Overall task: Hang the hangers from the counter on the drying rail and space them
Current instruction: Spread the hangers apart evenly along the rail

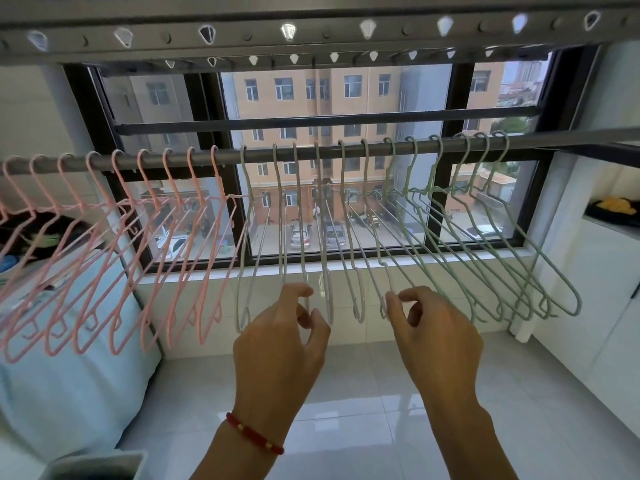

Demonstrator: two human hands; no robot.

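All the hangers in view hang on the drying rail [311, 152], which runs across the middle of the frame: pink hangers [114, 244] at the left, pale grey hangers [301, 237] in the centre, green hangers [485, 237] at the right. No counter shows, so the work in hand looks like spacing. The left hand [280, 344], with a red bracelet [254, 434] at the wrist, reaches up at lower centre, its fingers [304, 315] loosely curled around the bottom end of a grey hanger, though whether they truly clamp it cannot be told. The right hand [433, 337] pinches the lower tip of the neighbouring hanger between thumb and forefinger. To space well, each hanger is probably best slid sideways along the rail from its lower end, gently, so the hook stays seated. The crowded green hooks at the upper right seem to need the most spreading.
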